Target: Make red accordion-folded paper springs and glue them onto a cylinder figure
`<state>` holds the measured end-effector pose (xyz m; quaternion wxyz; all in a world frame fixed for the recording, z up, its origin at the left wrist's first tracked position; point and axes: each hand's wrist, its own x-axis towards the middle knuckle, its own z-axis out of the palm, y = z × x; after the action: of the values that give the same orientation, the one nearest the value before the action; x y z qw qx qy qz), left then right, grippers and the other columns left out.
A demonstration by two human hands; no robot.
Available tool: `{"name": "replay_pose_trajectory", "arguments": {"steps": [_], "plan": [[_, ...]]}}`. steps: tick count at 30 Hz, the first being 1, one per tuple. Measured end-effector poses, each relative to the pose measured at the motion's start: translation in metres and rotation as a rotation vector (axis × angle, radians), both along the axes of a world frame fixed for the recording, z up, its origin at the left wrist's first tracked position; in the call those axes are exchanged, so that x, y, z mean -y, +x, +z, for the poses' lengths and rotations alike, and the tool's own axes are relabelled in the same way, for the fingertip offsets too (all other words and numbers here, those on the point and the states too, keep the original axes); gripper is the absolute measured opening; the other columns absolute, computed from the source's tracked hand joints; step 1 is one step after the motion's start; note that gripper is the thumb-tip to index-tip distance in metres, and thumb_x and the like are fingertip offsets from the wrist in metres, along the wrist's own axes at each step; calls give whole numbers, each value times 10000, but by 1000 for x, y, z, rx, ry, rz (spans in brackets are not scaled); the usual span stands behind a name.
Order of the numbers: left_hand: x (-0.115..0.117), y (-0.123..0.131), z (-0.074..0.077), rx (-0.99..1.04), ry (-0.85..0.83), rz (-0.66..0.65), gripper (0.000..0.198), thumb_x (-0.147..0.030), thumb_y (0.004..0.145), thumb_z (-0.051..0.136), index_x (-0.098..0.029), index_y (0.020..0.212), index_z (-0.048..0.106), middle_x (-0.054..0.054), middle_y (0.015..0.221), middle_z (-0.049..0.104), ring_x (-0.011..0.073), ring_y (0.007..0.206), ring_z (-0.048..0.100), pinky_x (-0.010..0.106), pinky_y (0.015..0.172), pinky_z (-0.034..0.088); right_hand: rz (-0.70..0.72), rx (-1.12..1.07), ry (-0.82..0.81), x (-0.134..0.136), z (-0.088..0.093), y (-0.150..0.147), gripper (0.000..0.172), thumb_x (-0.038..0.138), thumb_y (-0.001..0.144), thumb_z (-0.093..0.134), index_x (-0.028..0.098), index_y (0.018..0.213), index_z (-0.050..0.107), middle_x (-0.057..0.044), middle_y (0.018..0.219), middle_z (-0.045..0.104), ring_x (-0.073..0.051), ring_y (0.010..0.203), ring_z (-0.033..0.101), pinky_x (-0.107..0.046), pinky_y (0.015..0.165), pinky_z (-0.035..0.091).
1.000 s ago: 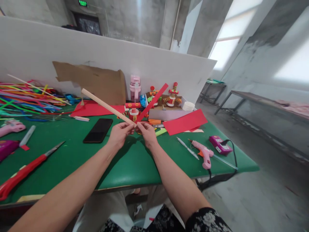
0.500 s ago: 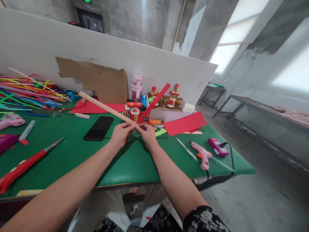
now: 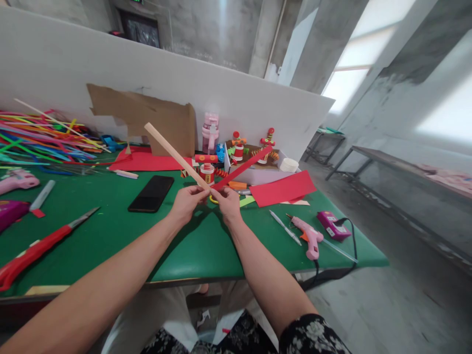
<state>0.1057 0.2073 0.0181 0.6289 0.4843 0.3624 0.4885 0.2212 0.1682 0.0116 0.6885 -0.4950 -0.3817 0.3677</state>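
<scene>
Two long paper strips cross at their lower ends between my hands, above the green table. The peach strip (image 3: 175,155) slants up to the left, and the red strip (image 3: 243,168) slants up to the right. My left hand (image 3: 188,202) pinches the joined ends from the left, thumb and fingertips together. From the right, my right hand (image 3: 227,200) pinches the same spot, its fingertips almost touching the left ones. My fingers cover the overlap of the strips. Just behind them stands a small red-and-white paper figure (image 3: 207,173), partly hidden by the strips.
A black phone (image 3: 151,194) and red-handled scissors (image 3: 47,246) lie on the left. To the right are red paper (image 3: 283,188), a white pen (image 3: 285,227) and a pink glue gun (image 3: 308,236) with its cord. A box of paper figures (image 3: 254,172) and pink bottle (image 3: 210,132) stand behind.
The peach strip has swung steeper and its tip has moved right. The red strip has tipped lower to the right. Both hands still pinch the crossing.
</scene>
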Motion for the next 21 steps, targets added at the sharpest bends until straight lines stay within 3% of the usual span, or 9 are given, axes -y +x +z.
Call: {"name": "replay_pose_trajectory", "arguments": {"steps": [7, 15, 21], "plan": [[3, 2, 3, 98, -67, -16, 551, -465, 297, 927, -114, 653, 694, 30, 625, 657, 113, 557, 550, 262, 560, 459, -27, -37, 4, -2, -3, -5, 245, 379, 613, 777, 177, 611, 638, 28, 600, 633, -116, 594, 559, -252, 639, 476], [-2, -9, 9, 116, -38, -87, 469, -419, 356, 929, -128, 633, 689, 27, 606, 647, 112, 554, 554, 249, 548, 433, 308, -494, -145, 0, 5, 6, 92, 127, 666, 699, 189, 682, 632, 14, 614, 696, -133, 596, 649, -303, 740, 579], [-1, -12, 11, 57, -19, -176, 468, -423, 370, 929, -126, 651, 703, 34, 644, 661, 108, 561, 551, 254, 553, 428, 320, -454, -193, 0, 2, 9, 126, 93, 713, 699, 176, 647, 632, 13, 622, 695, -104, 557, 636, -266, 712, 582]]}}
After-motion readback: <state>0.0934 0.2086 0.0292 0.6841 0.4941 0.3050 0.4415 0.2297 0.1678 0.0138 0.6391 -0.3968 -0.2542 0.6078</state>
